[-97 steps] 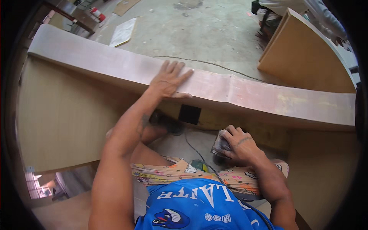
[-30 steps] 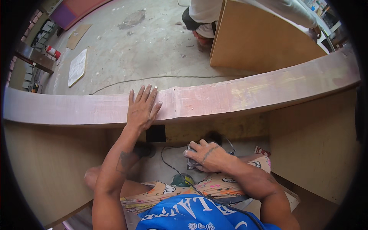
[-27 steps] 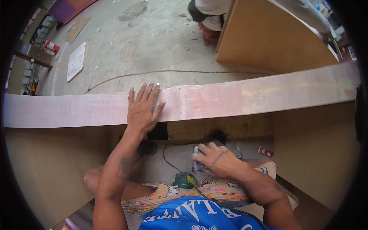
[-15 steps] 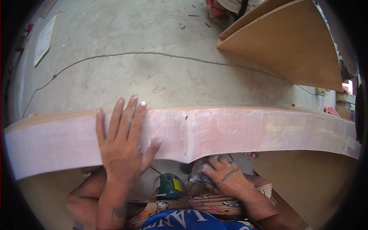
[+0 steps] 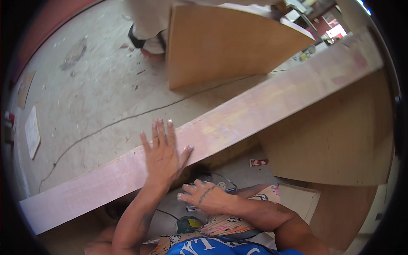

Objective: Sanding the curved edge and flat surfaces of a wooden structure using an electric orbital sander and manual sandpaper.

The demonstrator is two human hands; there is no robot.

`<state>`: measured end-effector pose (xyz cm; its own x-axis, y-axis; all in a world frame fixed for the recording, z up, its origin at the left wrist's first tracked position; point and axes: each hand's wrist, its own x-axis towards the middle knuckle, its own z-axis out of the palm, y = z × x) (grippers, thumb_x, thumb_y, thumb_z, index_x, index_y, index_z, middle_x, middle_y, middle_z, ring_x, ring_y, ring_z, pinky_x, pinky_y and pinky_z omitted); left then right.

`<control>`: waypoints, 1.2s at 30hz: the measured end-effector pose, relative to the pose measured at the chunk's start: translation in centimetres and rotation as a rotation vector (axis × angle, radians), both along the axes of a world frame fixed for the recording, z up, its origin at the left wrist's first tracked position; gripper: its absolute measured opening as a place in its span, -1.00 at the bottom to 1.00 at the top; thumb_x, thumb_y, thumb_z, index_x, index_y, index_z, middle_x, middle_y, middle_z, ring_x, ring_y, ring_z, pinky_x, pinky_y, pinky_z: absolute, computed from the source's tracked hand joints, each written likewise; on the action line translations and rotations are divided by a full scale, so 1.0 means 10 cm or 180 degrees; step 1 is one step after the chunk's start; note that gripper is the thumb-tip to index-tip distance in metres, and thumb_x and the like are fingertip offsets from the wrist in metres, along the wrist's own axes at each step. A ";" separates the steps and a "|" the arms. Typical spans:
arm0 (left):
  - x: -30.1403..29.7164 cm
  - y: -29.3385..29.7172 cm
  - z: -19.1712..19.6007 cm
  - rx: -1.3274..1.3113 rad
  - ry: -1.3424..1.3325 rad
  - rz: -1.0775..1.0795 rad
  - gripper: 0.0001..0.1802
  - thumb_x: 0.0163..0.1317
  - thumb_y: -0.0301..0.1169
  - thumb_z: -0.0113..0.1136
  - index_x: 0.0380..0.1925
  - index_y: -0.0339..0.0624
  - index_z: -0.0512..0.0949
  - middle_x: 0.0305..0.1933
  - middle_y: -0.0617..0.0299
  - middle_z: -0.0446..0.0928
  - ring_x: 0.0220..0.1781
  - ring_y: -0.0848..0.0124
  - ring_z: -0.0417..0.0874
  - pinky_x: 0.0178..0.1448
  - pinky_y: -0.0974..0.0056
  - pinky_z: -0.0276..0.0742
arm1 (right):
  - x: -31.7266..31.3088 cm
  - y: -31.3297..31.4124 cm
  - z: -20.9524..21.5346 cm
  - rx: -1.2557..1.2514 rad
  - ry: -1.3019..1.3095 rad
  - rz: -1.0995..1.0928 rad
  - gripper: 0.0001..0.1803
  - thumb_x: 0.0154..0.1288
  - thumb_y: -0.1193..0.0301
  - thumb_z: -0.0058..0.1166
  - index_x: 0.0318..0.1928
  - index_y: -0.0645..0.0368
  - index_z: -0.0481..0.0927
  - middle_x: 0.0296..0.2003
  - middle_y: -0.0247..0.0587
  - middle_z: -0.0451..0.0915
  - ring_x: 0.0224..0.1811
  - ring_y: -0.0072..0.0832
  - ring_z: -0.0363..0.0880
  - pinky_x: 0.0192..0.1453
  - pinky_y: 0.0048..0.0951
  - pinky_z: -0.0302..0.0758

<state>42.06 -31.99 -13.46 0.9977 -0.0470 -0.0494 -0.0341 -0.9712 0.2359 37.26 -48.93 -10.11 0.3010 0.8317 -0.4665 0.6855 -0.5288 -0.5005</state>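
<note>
My left hand [image 5: 162,157] lies flat on a long, pale pink-coated board edge [image 5: 238,121], fingers stretched toward its far side and thumb apart. Yellowish patches show along the board's surface. Just below the near edge, my right hand [image 5: 203,196] is curled over a corded tool with a dark round end [image 5: 201,173]; the hand covers most of it, so its exact kind is hidden. White dust coats the fingertips of both hands. A black cord [image 5: 227,179] loops beside the right hand.
A green pot with a yellow patch [image 5: 188,224] stands by my legs. A red and white tube [image 5: 259,162] lies on the floor. Curved plywood panels [image 5: 335,136] sit at right. Beyond the board, another person [image 5: 148,25] is near an upright plywood piece [image 5: 225,44]. A cable [image 5: 127,119] crosses the floor.
The view has turned, so the board now slants up to the right. My left hand stays flat on the board; my right hand remains below its near edge. The far plywood piece appears more upright.
</note>
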 end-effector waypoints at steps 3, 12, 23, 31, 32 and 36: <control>0.25 -0.61 0.00 -0.0493 -0.0503 0.0210 -0.09 0.40 0.14 -0.02 0.50 -0.35 0.12 0.61 -0.32 -0.09 0.67 -0.13 -0.17 0.59 -0.35 -0.33 | -0.12 -0.10 -0.08 -0.0083 -0.0015 0.0079 -0.43 0.20 0.40 0.16 0.26 -0.02 0.44 0.25 0.04 0.45 0.11 0.05 0.57 0.07 -0.04 0.62; -0.29 -0.71 0.74 -0.1486 -0.0811 -0.2081 -0.40 0.40 -0.05 0.16 0.37 -0.02 0.43 0.51 -0.03 0.29 0.58 -0.03 0.19 0.58 -0.02 0.13 | -0.30 -0.47 -0.27 0.0161 -0.0322 0.0046 -0.23 0.00 0.42 0.27 0.32 0.01 0.37 0.20 -0.04 0.47 0.15 0.02 0.57 0.17 -0.05 0.56; -1.24 1.30 0.33 0.0817 0.0236 0.1013 -0.18 0.33 0.13 0.09 0.45 -0.14 0.27 0.57 -0.12 0.14 0.64 -0.04 0.02 0.64 -0.13 -0.14 | -0.02 -1.05 -0.31 0.0096 -0.0657 -0.1182 -0.28 0.00 0.22 0.41 0.20 -0.14 0.38 0.11 -0.08 0.47 0.07 0.05 0.59 0.13 0.02 0.57; -1.36 1.45 0.18 0.0793 -0.0580 0.0974 -0.29 0.30 0.11 0.10 0.30 -0.12 0.44 0.35 0.05 0.42 0.46 0.09 0.29 0.60 -0.11 -0.06 | 0.08 -1.50 -0.80 -0.0485 -0.0811 -0.3063 -0.22 -0.02 0.16 0.41 0.25 -0.11 0.37 0.20 0.03 0.44 0.24 0.12 0.49 0.32 -0.02 0.47; -1.34 1.44 0.21 0.0710 -0.0602 0.0913 -0.32 0.28 0.10 0.12 0.26 -0.11 0.46 0.28 0.06 0.46 0.40 0.10 0.34 0.59 -0.12 -0.04 | 0.08 -1.53 -0.82 -0.0373 -0.0919 -0.2994 -0.22 -0.02 0.16 0.41 0.25 -0.11 0.37 0.20 0.03 0.44 0.24 0.12 0.49 0.32 -0.02 0.47; -1.34 1.45 0.23 0.0572 -0.0642 0.1140 -0.34 0.26 0.09 0.14 0.22 -0.11 0.49 0.20 0.06 0.50 0.35 0.13 0.38 0.58 -0.14 -0.03 | 0.05 -1.53 -0.75 -0.0535 -0.0810 -0.2753 -0.21 -0.02 0.15 0.40 0.23 0.00 0.35 0.21 0.11 0.44 0.28 0.09 0.46 0.35 -0.07 0.43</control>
